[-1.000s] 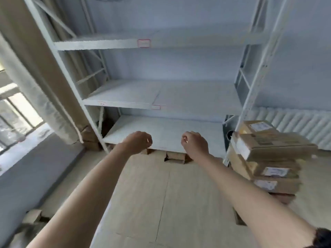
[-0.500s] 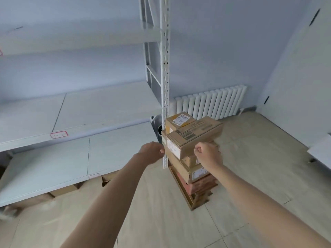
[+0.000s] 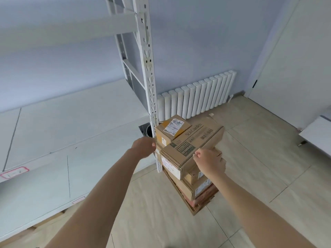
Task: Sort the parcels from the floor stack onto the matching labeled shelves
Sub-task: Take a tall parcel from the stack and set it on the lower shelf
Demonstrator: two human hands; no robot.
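Hands (image 3: 208,162) overlap parcel stack (image 3: 189,158); contact unclear, lower labels unreadable.

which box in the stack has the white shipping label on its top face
The small box at the back of the top of the stack, next to the shelf post. The long box beside it shows only printing on top.

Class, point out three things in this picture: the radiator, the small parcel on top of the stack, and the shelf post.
radiator (image 3: 197,97), head view, middle of its white fins.
small parcel (image 3: 172,130), head view, its top face.
shelf post (image 3: 148,68), head view, its slotted front.
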